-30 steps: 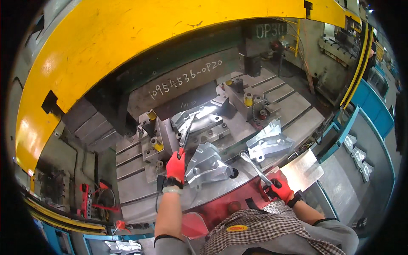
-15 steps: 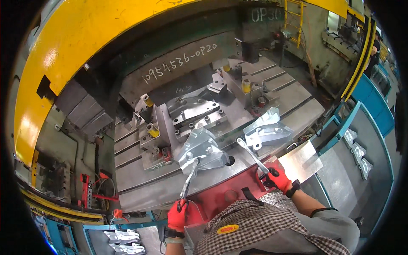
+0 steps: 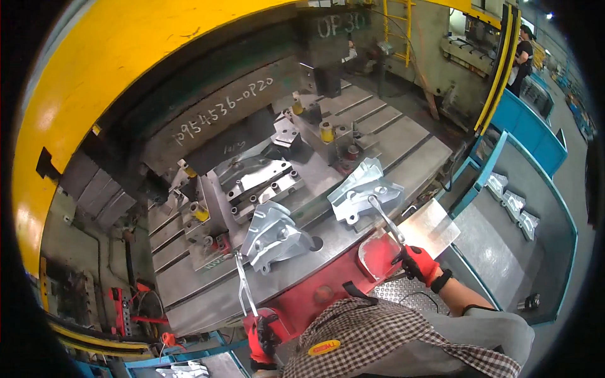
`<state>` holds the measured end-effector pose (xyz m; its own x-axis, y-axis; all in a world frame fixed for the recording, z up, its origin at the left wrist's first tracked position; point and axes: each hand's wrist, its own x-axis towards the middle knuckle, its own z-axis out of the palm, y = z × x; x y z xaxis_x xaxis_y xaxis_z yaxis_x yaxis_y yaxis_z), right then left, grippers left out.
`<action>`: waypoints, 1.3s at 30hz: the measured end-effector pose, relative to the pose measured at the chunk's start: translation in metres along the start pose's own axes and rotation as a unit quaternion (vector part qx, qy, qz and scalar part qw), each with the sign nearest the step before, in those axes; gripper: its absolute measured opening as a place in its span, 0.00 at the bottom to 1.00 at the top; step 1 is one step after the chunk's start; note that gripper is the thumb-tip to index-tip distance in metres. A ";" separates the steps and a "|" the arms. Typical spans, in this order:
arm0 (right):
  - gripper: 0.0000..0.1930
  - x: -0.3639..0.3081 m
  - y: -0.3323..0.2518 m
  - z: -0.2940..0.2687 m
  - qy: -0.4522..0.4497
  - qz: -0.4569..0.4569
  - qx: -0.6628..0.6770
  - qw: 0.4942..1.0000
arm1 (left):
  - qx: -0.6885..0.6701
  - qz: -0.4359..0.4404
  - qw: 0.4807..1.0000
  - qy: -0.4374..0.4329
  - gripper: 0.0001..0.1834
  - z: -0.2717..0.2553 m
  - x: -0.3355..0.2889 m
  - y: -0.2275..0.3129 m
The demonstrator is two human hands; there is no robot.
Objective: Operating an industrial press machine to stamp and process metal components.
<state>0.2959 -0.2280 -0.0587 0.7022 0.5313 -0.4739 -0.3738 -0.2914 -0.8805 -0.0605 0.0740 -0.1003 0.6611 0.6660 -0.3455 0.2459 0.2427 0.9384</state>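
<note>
My left hand (image 3: 261, 337), in a red glove, is closed round the handle of a long silver pair of tongs (image 3: 243, 286). Its tip stands just left of a bent sheet-metal part (image 3: 274, 236) on the front of the press bed. A similar silver pair of tongs (image 3: 387, 220) is in my red-gloved right hand (image 3: 419, 264), fingers wrapped round it. That tip lies over a second bent sheet-metal part (image 3: 365, 195), farther right; whether it grips the part I cannot tell.
Behind the parts sits a steel die (image 3: 268, 186) with upright pins, on the slotted press bed (image 3: 409, 151). A yellow press frame (image 3: 94, 82) arches overhead. At the right, a blue-edged bin (image 3: 554, 271) holds several metal parts (image 3: 513, 205). Another person (image 3: 522, 60) stands far right.
The whole view has shifted. The left tongs' tip has come off the left part to its left side. The right tongs' tip has moved from beside the right part onto it.
</note>
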 end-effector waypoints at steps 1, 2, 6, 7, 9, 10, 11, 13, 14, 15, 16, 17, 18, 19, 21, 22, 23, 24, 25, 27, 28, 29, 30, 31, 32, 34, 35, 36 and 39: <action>0.24 0.000 -0.002 0.001 0.004 -0.010 -0.034 0.999 | -0.009 0.006 1.000 0.002 0.23 0.000 0.004 -0.007; 0.24 0.002 -0.005 0.003 -0.003 -0.013 -0.037 0.999 | 0.102 0.087 0.991 0.009 0.23 0.000 0.010 -0.013; 0.20 0.027 -0.019 0.036 -0.071 -0.109 -0.022 0.991 | 0.064 0.021 0.997 0.027 0.22 0.003 0.007 -0.021; 0.20 0.041 -0.024 0.047 -0.093 -0.056 0.026 0.994 | 0.005 -0.036 0.998 0.046 0.22 0.006 0.006 -0.019; 0.19 0.071 -0.035 0.070 -0.164 -0.049 0.080 0.982 | 0.009 -0.012 0.999 0.038 0.22 0.010 0.004 -0.009; 0.19 0.087 -0.041 0.082 -0.186 -0.039 0.086 0.978 | 0.000 0.004 1.000 0.016 0.22 0.011 0.004 -0.004; 0.20 0.107 -0.048 0.097 -0.221 -0.042 0.090 0.970 | -0.023 -0.022 0.999 0.038 0.21 0.015 0.003 0.000; 0.20 0.147 -0.063 0.130 -0.241 -0.038 0.093 0.965 | -0.056 -0.014 0.998 0.032 0.20 0.017 0.003 0.007; 0.20 0.165 -0.070 0.145 -0.235 -0.030 0.091 0.967 | -0.111 -0.033 0.993 0.015 0.19 0.016 0.003 0.008; 0.20 0.182 -0.076 0.160 -0.208 -0.043 0.067 0.975 | -0.092 -0.023 0.995 0.025 0.19 0.016 0.003 0.008; 0.20 0.197 -0.081 0.173 -0.172 -0.049 0.034 0.983 | -0.068 -0.011 0.998 0.013 0.18 0.014 0.005 0.005; 0.20 0.210 -0.085 0.184 -0.185 -0.058 0.043 0.980 | -0.049 -0.008 0.999 0.005 0.18 0.012 0.005 0.002; 0.21 0.223 -0.089 0.193 -0.215 -0.027 0.102 0.971 | -0.045 0.003 0.999 0.004 0.18 0.009 0.006 -0.003; 0.21 0.234 -0.091 0.202 -0.245 -0.005 0.150 0.958 | -0.028 0.016 0.999 -0.008 0.18 0.007 0.007 -0.009; 0.21 0.251 -0.093 0.213 -0.217 -0.006 0.118 0.969 | -0.011 0.008 1.000 0.003 0.19 0.003 0.009 -0.022; 0.21 0.258 -0.095 0.219 -0.163 -0.008 0.060 0.985 | -0.008 0.013 1.000 0.027 0.19 0.001 0.011 -0.027; 0.21 0.262 -0.096 0.218 -0.237 -0.014 0.026 0.971 | 0.131 0.114 0.985 0.019 0.19 -0.003 0.013 -0.030; 0.24 0.267 -0.099 0.218 -0.289 -0.016 -0.024 0.957 | 0.200 0.162 0.966 0.013 0.19 -0.004 0.014 -0.033; 0.22 0.267 -0.099 0.219 -0.246 -0.019 0.006 0.969 | 0.266 0.210 0.941 0.013 0.20 -0.004 0.014 -0.034; 0.22 0.264 -0.104 0.219 -0.176 -0.045 -0.002 0.983 | 0.029 0.012 1.000 -0.002 0.19 -0.003 0.014 -0.030; 0.22 0.260 -0.107 0.219 -0.135 -0.099 -0.093 0.981 | 0.030 0.010 1.000 -0.004 0.19 0.000 0.011 -0.027; 0.22 0.254 -0.110 0.220 -0.062 -0.166 -0.246 0.953 | 0.033 0.040 0.999 -0.010 0.18 0.001 0.012 -0.020; 0.22 0.246 -0.113 0.220 -0.026 -0.254 -0.297 0.920 | 0.038 0.055 0.998 -0.015 0.18 0.002 0.011 -0.014; 0.22 0.236 -0.114 0.216 0.012 -0.298 -0.329 0.896 | 0.042 0.071 0.996 -0.021 0.18 0.004 0.010 -0.008; 0.22 0.226 -0.115 0.211 0.017 -0.303 -0.298 0.905 | 0.075 0.078 0.994 -0.013 0.17 0.005 0.008 -0.004; 0.21 0.195 -0.101 0.190 -0.057 -0.190 -0.107 0.974 | 0.108 0.087 0.990 -0.008 0.17 0.006 0.002 0.002; 0.20 0.181 -0.093 0.176 -0.103 -0.167 -0.037 0.980 | 0.100 0.085 0.991 -0.035 0.16 0.005 -0.002 0.002; 0.17 0.168 -0.084 0.155 -0.167 -0.091 -0.040 0.981 | 0.061 0.070 0.993 -0.075 0.16 0.003 -0.007 0.001; 0.15 0.118 -0.038 0.083 -0.256 -0.112 -0.069 0.958 | 0.075 -0.053 0.996 -0.020 0.19 -0.005 -0.029 -0.009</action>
<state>0.3424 -0.0885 -0.0816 0.3530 0.9030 -0.2450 -0.1404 -0.2077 -0.9681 -0.0853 0.0559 -0.0985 0.6525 0.6134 -0.4450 0.4172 0.1995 0.8866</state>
